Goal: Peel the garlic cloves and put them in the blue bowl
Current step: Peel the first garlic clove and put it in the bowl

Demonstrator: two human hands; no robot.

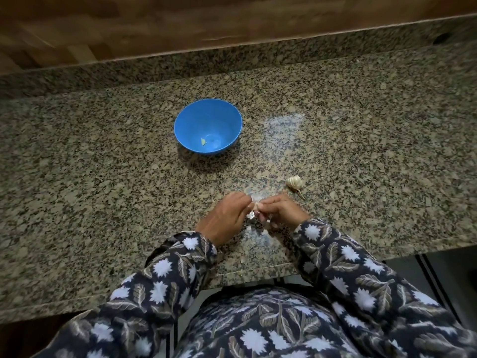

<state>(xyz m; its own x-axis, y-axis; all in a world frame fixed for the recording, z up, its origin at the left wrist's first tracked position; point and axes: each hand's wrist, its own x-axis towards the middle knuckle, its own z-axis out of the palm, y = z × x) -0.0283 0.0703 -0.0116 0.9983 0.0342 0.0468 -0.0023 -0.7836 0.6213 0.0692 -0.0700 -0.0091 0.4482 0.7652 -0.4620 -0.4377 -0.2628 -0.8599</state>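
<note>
A blue bowl [208, 126] stands on the granite counter [103, 164] with one small pale clove [203, 142] lying at its bottom. Near the counter's front edge my left hand [223, 218] and my right hand [281, 210] meet, fingertips pinched together on a small garlic clove [256, 206] that shows only as a pale sliver between them. Bits of white papery skin [251, 217] hang and lie under the fingers. The rest of the garlic bulb [294, 182], with its dry stem pointing toward me, lies just beyond my right hand.
A raised granite ledge [232, 55] and a wooden wall [180, 19] close the back of the counter. The counter's front edge [245, 276] runs just under my forearms in patterned sleeves. A dark floor gap [438, 277] shows at the lower right.
</note>
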